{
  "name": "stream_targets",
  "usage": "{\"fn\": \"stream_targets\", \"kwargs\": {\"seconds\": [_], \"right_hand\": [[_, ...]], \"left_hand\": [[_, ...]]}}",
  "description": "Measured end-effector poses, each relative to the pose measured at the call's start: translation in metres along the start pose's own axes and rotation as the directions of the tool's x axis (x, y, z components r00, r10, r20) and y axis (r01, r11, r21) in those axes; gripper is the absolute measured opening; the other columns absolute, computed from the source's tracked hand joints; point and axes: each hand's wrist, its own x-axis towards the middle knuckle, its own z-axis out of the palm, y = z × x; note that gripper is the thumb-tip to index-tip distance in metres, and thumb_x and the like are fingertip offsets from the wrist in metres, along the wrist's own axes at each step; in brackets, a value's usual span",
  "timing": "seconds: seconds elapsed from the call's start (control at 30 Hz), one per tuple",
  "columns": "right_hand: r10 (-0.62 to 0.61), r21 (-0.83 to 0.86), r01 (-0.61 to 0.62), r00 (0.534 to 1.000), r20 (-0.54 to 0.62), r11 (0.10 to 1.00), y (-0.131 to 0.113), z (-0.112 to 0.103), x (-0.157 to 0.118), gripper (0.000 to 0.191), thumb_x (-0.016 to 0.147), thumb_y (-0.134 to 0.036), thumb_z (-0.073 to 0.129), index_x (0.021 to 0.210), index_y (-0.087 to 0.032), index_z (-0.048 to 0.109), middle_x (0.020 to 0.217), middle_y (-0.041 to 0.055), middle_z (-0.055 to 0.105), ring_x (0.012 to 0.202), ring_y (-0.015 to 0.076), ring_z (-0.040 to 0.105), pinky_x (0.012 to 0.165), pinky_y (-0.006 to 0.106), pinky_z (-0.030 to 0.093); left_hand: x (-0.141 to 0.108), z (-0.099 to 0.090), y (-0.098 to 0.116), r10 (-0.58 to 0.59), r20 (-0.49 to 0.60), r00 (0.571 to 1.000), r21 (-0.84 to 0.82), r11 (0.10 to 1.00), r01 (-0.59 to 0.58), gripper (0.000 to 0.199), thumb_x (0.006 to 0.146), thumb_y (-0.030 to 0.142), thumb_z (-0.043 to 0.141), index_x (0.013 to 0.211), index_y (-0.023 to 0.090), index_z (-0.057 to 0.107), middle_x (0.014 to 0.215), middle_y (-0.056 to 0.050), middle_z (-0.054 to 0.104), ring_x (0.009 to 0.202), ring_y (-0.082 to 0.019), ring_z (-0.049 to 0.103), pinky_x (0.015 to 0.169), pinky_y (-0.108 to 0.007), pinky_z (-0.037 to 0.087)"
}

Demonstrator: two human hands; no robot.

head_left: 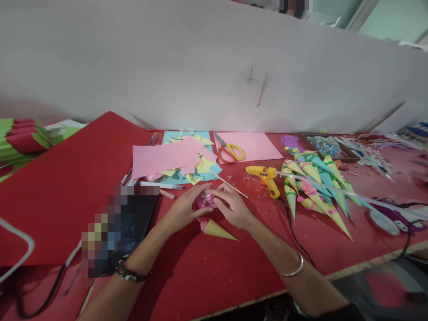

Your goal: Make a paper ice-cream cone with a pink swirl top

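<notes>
Above the red table, my left hand [184, 206] is wrapped round a small, shiny clear wrapping with something pink in it [204, 199], perhaps a plastic bag. My right hand [234, 206] has its fingers bent in at the right side of this wrapping. Whether its fingertips pinch the plastic or something small is hidden. Just below both hands lies a yellow paper cone [219, 229] with a pink piece at its wide end. A thin wooden stick [234, 185] rests behind my right hand.
A yellow glue gun [267, 178] with a black cord lies right of my hands, beside a pile of decorated paper cones [314, 178]. Scissors [230, 151] rest on pink paper [264, 145]. Paper scraps [203, 167], a pen [162, 185] and a dark tablet-like device [133, 232] are leftward.
</notes>
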Motion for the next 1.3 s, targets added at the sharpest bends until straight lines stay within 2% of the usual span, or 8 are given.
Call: {"fn": "stream_targets", "kwargs": {"seconds": [0.17, 0.33, 0.53, 0.73, 0.83, 0.93, 1.13, 1.3], "right_hand": [[0.018, 0.016, -0.017, 1.0, -0.019, 1.0, -0.002, 0.0, -0.001, 0.022, 0.085, -0.018, 0.042, 0.101, -0.017, 0.058, 0.082, 0.0026, 0.046, 0.077, 0.0132, 0.048, 0.071, 0.027, 0.042], [0.01, -0.112, 0.008, 0.987, 0.161, 0.994, -0.009, -0.001, -0.001, 0.021, 0.084, -0.026, 0.046, 0.095, -0.015, 0.059, 0.086, 0.0045, 0.044, 0.082, 0.0162, 0.043, 0.073, 0.03, 0.04], [0.054, -0.016, -0.052, 0.971, 0.234, 0.999, -0.01, 0.003, -0.002, 0.02, 0.082, -0.027, 0.047, 0.09, -0.014, 0.06, 0.085, 0.0035, 0.042, 0.084, 0.0159, 0.043, 0.077, 0.031, 0.041], [0.14, 0.11, -0.143, 0.989, 0.037, 0.984, -0.003, 0.006, -0.003, 0.03, 0.08, -0.019, 0.046, 0.109, -0.016, 0.051, 0.09, 0.0044, 0.047, 0.083, 0.0145, 0.047, 0.077, 0.029, 0.043], [0.221, 0.138, -0.202, 0.966, -0.134, 0.97, 0.006, 0.009, -0.002, 0.03, 0.08, -0.014, 0.04, 0.108, -0.016, 0.051, 0.089, 0.0051, 0.051, 0.082, 0.014, 0.051, 0.077, 0.029, 0.044], [0.265, 0.23, -0.227, 0.953, -0.149, 0.946, 0.01, 0.01, -0.001, 0.025, 0.083, -0.015, 0.037, 0.101, -0.017, 0.054, 0.09, 0.0056, 0.056, 0.081, 0.0132, 0.057, 0.077, 0.029, 0.045], [0.316, 0.241, -0.294, 0.947, -0.055, 0.925, 0.002, 0.007, -0.003, 0.012, 0.078, -0.026, 0.053, 0.074, -0.017, 0.058, 0.057, -0.0029, 0.054, 0.048, 0.009, 0.052, 0.048, 0.02, 0.042], [0.205, 0.176, -0.179, 0.969, -0.142, 0.968, 0.002, 0.004, 0.001, 0.019, 0.082, -0.017, 0.045, 0.093, -0.017, 0.06, 0.085, 0.0041, 0.063, 0.072, 0.0121, 0.061, 0.066, 0.023, 0.049]], "left_hand": [[-0.001, -0.001, -0.003, 0.049, -0.028, 0.998, 0.019, 0.999, -0.049, 0.049, 0.074, 0.035, 0.059, 0.119, 0.021, 0.044, 0.119, -0.01, 0.054, 0.106, -0.025, 0.051, 0.089, -0.037, 0.04], [0.001, 0.0, -0.005, 0.108, -0.025, 0.994, 0.042, 0.993, -0.106, 0.049, 0.076, 0.029, 0.058, 0.121, 0.022, 0.041, 0.113, -0.009, 0.056, 0.101, -0.022, 0.053, 0.085, -0.036, 0.042], [0.003, 0.003, -0.004, 0.1, 0.001, 0.995, 0.068, 0.993, -0.1, 0.041, 0.079, 0.028, 0.053, 0.119, 0.022, 0.044, 0.097, -0.006, 0.06, 0.085, -0.018, 0.058, 0.074, -0.03, 0.047], [0.002, 0.002, -0.013, 0.052, -0.072, 0.996, 0.224, 0.974, -0.034, 0.054, 0.078, 0.025, 0.053, 0.128, 0.021, 0.035, 0.117, -0.011, 0.053, 0.106, -0.026, 0.048, 0.089, -0.041, 0.037], [0.001, 0.002, -0.014, 0.043, -0.163, 0.986, 0.36, 0.933, 0.018, 0.055, 0.077, 0.023, 0.053, 0.129, 0.022, 0.034, 0.12, -0.011, 0.051, 0.111, -0.027, 0.045, 0.092, -0.043, 0.033], [-0.001, 0.001, -0.007, 0.078, -0.243, 0.967, 0.383, 0.924, 0.022, 0.047, 0.078, 0.025, 0.052, 0.124, 0.021, 0.041, 0.12, -0.011, 0.049, 0.111, -0.027, 0.043, 0.093, -0.041, 0.032], [-0.003, -0.007, 0.004, 0.121, -0.254, 0.959, 0.249, 0.967, -0.056, 0.026, 0.083, 0.028, 0.043, 0.106, 0.021, 0.055, 0.105, -0.008, 0.056, 0.101, -0.023, 0.047, 0.089, -0.039, 0.036], [-0.003, -0.005, 0.016, -0.093, -0.299, 0.95, -0.271, 0.963, 0.01, 0.02, 0.079, 0.03, 0.05, 0.094, 0.021, 0.059, 0.099, -0.006, 0.059, 0.099, -0.022, 0.049, 0.093, -0.039, 0.034]]}}
